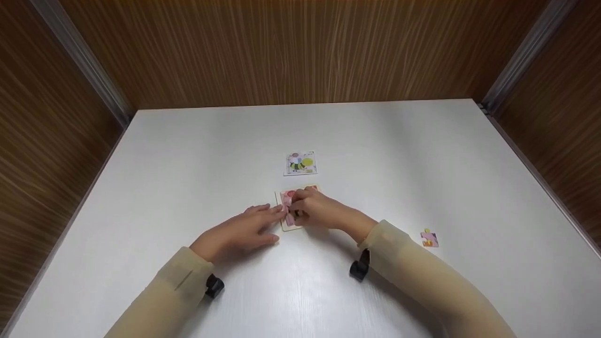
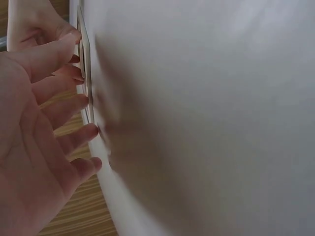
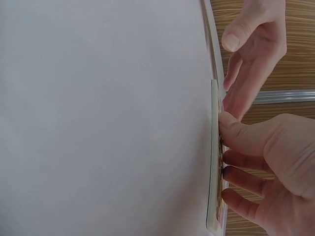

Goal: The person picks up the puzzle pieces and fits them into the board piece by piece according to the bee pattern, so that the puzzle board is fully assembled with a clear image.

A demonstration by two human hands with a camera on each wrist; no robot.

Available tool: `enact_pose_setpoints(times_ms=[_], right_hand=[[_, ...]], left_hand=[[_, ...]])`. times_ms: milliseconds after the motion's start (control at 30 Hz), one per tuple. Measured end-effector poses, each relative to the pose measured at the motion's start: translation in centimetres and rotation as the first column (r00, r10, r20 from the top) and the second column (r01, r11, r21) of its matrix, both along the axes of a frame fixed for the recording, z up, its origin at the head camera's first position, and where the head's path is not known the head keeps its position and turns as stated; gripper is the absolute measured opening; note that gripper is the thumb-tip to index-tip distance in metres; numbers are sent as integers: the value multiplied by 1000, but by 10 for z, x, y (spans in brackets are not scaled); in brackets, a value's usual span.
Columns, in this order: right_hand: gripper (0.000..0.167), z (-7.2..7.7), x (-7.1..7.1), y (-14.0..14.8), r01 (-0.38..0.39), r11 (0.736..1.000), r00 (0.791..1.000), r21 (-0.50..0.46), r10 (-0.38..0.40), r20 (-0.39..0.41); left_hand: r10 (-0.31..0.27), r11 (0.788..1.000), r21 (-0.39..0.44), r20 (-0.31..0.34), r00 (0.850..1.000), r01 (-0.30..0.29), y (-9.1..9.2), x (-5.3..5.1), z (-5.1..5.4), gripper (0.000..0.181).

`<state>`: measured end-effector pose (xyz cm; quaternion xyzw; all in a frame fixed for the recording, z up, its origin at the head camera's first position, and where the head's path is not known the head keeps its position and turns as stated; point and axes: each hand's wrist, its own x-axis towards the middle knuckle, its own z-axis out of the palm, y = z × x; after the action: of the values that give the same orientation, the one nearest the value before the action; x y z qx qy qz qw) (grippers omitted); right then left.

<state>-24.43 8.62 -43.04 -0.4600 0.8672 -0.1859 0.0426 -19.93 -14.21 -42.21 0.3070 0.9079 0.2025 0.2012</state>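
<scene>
A small pink jigsaw puzzle in a pale wooden tray (image 1: 292, 229) lies on the white table in front of me, partly covered by both hands. My right hand (image 1: 324, 209) bends over it, thumb and fingertips gripping a pink puzzle piece (image 1: 289, 218) at the tray's left part; much of that piece is hidden. From the left, my left hand (image 1: 249, 229) reaches in with fingers extended, their tips touching the tray's left side. In the right wrist view the right thumb (image 3: 236, 130) and fingertips meet the puzzle's top surface.
Behind the tray lies a square picture card with a bee (image 1: 300, 163). A loose pink and yellow puzzle piece (image 1: 429, 238) sits to the right, beyond my right forearm. Wood-grain panels (image 1: 300, 51) border the white table (image 1: 211, 155) at the back and sides.
</scene>
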Motion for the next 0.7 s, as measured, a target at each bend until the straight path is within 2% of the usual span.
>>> enact_pose_setpoints(times_ms=[367, 700], right_hand=[[24, -2, 0, 1, 1, 999, 1000, -37, -1, 1], [24, -4, 0, 2, -19, 999, 999, -39, 18, -32]], left_hand=[[-39, 999, 2, -44, 998, 39, -2, 8, -3, 57], [-63, 998, -31, -61, 996, 61, 0, 8, -4, 54]])
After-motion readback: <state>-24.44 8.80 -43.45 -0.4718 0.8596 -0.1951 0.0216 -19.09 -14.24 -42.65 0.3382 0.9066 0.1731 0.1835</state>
